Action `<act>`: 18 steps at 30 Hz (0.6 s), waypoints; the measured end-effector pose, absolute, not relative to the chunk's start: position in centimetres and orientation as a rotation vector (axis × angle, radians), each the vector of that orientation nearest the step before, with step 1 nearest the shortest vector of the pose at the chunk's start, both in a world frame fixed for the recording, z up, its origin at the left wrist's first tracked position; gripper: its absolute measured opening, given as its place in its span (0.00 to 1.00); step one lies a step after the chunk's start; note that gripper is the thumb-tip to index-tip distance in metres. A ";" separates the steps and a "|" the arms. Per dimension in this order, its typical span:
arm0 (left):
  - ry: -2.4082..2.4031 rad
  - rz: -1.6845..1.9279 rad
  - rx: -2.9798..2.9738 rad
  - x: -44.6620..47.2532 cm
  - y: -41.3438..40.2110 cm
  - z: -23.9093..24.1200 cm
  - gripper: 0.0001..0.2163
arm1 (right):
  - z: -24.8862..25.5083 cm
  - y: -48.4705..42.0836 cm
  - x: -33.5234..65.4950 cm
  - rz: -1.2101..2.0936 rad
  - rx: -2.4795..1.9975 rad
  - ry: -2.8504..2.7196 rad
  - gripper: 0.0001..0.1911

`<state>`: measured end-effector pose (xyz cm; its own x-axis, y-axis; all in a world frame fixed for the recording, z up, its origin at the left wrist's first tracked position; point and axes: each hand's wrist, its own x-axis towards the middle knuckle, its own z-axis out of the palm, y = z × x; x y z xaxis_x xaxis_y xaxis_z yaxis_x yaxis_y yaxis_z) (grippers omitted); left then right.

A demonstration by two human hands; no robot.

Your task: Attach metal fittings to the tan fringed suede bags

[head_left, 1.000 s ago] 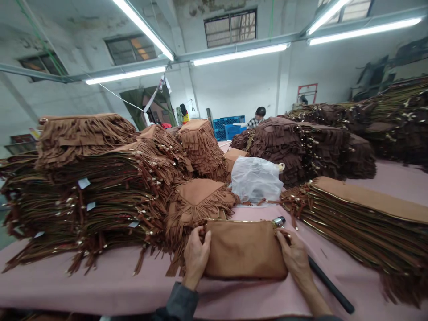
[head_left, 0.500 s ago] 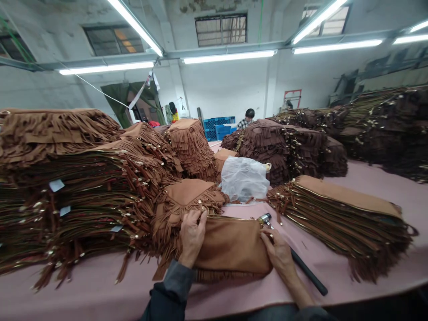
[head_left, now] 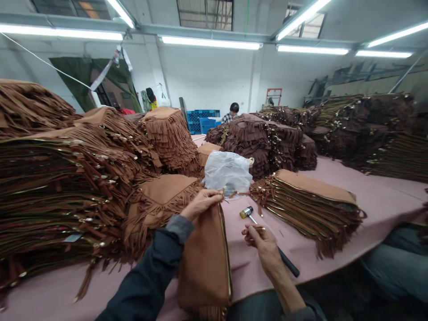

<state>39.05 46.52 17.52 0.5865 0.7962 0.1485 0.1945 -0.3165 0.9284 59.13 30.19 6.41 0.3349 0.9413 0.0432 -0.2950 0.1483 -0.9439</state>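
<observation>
Between thumb and fingers, my left hand [head_left: 204, 201] grips the upper end of a flat brown leather-look pouch [head_left: 202, 256], a small metal fitting showing at the tips. The pouch hangs on end in front of me, its gold-coloured zip edge running down the right side, fringe at its bottom.

Counting the clock from that pouch, my right hand [head_left: 267, 252] is at three, fingers curled round a thin brown strap [head_left: 248, 238] with a gold-coloured end. At two, a hammer with a yellow-and-black head [head_left: 246, 212] lies on the pink table covering [head_left: 240, 276], its dark handle passing behind my right wrist. Between two and three sits a long stack of brown zipped pouches [head_left: 314, 209]; near one, a crumpled white plastic bag [head_left: 227, 171]; at eleven, a brown fringed pile [head_left: 167, 191].
</observation>
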 end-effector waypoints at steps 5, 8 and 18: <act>0.776 0.682 1.812 44.0 45.7 7.9 0.14 | 4.2 33.3 58.8 1.012 -1.085 -0.672 0.27; 0.739 0.680 1.794 44.2 45.4 6.5 0.17 | 3.9 34.9 59.1 0.900 -1.136 -0.718 0.26; 0.686 0.717 1.782 44.0 46.1 5.9 0.17 | 3.3 36.5 59.7 0.784 -1.170 -0.870 0.19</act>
